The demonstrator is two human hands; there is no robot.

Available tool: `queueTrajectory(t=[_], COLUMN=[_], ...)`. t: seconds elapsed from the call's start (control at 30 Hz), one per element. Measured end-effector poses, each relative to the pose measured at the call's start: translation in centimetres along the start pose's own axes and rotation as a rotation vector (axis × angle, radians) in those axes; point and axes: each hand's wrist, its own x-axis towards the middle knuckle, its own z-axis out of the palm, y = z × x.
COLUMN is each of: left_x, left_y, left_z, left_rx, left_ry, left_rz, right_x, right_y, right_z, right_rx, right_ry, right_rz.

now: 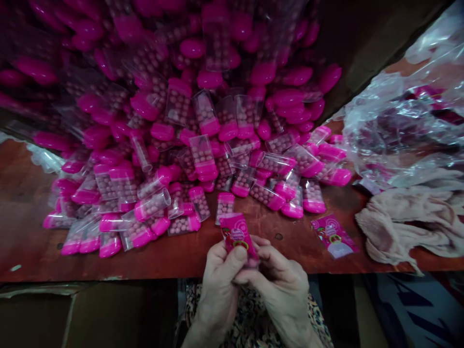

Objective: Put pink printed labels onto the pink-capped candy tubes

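A reddish-brown wooden worktop (27, 208) runs across the scene, its near edge dropping to a dark cardboard box (79, 314) on the left. A large heap of clear plastic tubes (203, 154) covers the middle and far part of the worktop, each tube with a bright pink cap and filled with small round pink sweets. The heap spreads towards the person, and its nearest tube (225, 207) lies just beyond the hands. On the right, a crumpled clear plastic bag (398, 121) holds more pink-capped items, and a crumpled pale pink cloth (402, 224) lies on the worktop near the edge. Between the cloth and the heap rests a loose pink printed label (334, 237), apart from both. At the near edge, the person's two hands work close together over the worktop, above a patterned garment (253, 309). The left hand (218, 285) pinches a matching pink printed label (238, 236) in a narrow grip, its thumb pressed against the front. The right hand (280, 290) curls around the label's lower right side, its fingers (266, 253) touching the edge. A bit of pink shows at the label's lower end, but whether a tube sits inside cannot be told.
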Motion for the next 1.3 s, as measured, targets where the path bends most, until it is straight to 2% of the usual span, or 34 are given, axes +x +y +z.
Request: queueTrajectory(t=[0.13,0.4,0.6,0.7,0.87,1.03,1.13,1.23,1.3], left_x=[-0.2,0.3,0.4,0.4,0.9,1.4,1.3,0.9,0.6], left_y=[-0.4,-0.1,0.0,0.0,0.5,1.1,1.4,1.4,1.1], left_z=[0.4,0.0,0.0,-0.1,-0.8,-1.6,-1.8,-1.6,-1.2], left_rx=[0.007,0.004,0.029,0.032,0.037,-0.03,-0.068,0.015,0.06], left_ry=[-0.04,-0.087,-0.129,-0.08,0.11,0.229,0.31,0.267,0.197], left_rz=[-0.004,-0.008,0.051,0.05,0.184,0.211,0.254,0.273,0.261], right_x=[0.6,0.9,1.4,1.6,1.5,1.0,1.0,1.4,1.5], right_y=[0.1,0.0,0.3,0.4,0.4,-0.1,-0.6,-0.9,-1.0], right_z=[-0.3,-0.1,-0.9,-1.3,-1.2,-1.4,-2.0,-2.0,-1.7], right_rx=[-0.048,-0.033,-0.084,-0.072,-0.067,-0.032,0.007,-0.042,-0.092], right_ry=[0.073,0.073,0.062,-0.007,-0.112,-0.271,-0.233,-0.128,-0.156], right_rz=[-0.06,-0.077,-0.079,-0.057,0.017,0.062,0.05,-0.092,-0.155])
